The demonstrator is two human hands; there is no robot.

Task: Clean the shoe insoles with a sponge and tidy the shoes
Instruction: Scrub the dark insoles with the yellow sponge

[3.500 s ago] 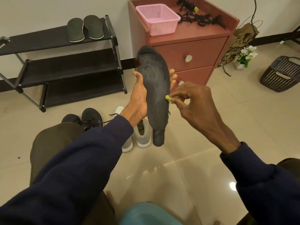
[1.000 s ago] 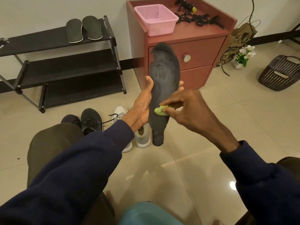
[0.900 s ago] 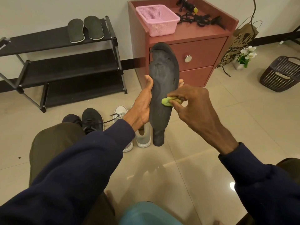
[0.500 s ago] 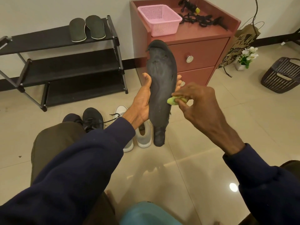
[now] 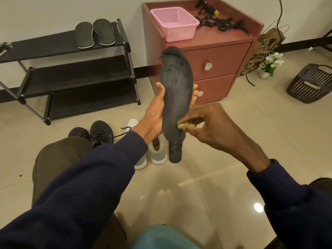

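Against insole (image 5: 175, 97), sponge (image 5: 181, 125), seemingly pinched, right hand (image 5: 213, 126)

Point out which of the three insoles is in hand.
The black insole held upright by the left hand, sponge against it; the other two insoles lie flat atop the rack.

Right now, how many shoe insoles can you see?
3. One dark insole is held upright in the left hand, the right hand pressing a sponge to it. Two grey insoles lie side by side atop the shoe rack. Shoes on the floor may hide more.
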